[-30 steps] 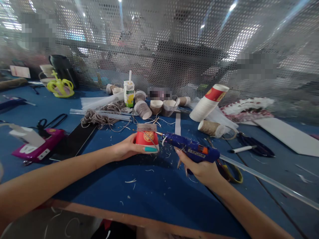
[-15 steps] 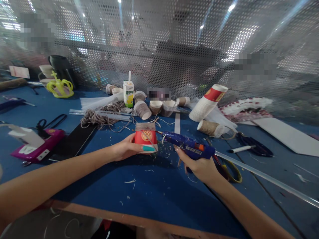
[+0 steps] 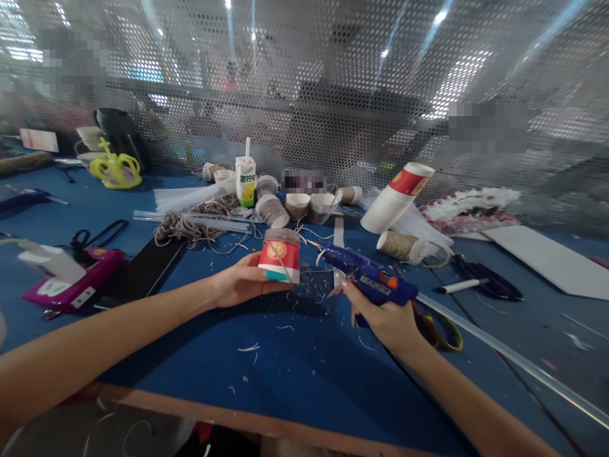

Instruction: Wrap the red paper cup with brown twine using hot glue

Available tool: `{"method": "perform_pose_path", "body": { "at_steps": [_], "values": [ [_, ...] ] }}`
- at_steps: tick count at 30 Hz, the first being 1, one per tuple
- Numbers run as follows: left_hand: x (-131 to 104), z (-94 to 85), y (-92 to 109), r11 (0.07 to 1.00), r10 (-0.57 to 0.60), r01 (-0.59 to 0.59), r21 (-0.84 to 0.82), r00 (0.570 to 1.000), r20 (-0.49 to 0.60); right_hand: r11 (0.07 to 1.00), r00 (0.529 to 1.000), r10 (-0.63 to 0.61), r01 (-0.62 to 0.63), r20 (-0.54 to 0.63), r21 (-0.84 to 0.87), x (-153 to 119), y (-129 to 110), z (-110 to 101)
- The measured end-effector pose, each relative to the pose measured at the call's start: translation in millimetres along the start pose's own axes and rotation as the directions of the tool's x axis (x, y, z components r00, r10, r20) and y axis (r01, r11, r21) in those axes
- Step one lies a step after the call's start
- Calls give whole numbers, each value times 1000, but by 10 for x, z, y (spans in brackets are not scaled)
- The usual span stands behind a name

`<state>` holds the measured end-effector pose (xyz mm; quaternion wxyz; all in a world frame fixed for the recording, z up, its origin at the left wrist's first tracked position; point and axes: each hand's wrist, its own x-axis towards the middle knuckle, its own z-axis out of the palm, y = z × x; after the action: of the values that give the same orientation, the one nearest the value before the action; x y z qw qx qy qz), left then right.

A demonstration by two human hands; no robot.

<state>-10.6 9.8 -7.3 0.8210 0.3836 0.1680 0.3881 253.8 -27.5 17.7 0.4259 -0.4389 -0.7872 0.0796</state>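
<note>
My left hand (image 3: 242, 279) grips a red and white paper cup (image 3: 280, 257) low on its side, a turquoise nail showing across the front. Grey-brown cord is wound around the cup's upper end, and a loose strand hangs down its front. In my right hand (image 3: 380, 317) is a blue hot glue gun (image 3: 366, 273). Its nozzle points left, a short gap from the cup's upper right side. A long clear glue stick (image 3: 499, 346) sticks out of the gun's back toward the lower right. The fingers under the gun's body are partly hidden.
A leaning stack of paper cups (image 3: 390, 206), a drink carton (image 3: 246, 184) with a straw and several cord-wrapped cups stand behind. Tangled cord (image 3: 188, 228) lies left of centre. A purple power strip (image 3: 78, 279) is at left. Scissors (image 3: 445, 330) lie beneath my right wrist.
The glue gun's nozzle has drawn slightly away from the cup, to the right and up. The cup has turned and tilted a little in my left hand.
</note>
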Motion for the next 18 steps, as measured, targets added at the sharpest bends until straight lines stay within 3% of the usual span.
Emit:
{"method": "perform_pose_path", "body": {
  "at_steps": [8,14,18],
  "values": [
    [16,23,-6,998,-25,28,64,998,-57,986,986,-158,160,53,-38,32,-51,-38],
    [7,65,14,992,-55,54,112,999,4,986,990,-142,141,1,-87,-83,79,41],
    [0,88,20,991,-64,61,120,998,27,984,991,-130,133,29,-121,-151,176,69]
  ]
}}
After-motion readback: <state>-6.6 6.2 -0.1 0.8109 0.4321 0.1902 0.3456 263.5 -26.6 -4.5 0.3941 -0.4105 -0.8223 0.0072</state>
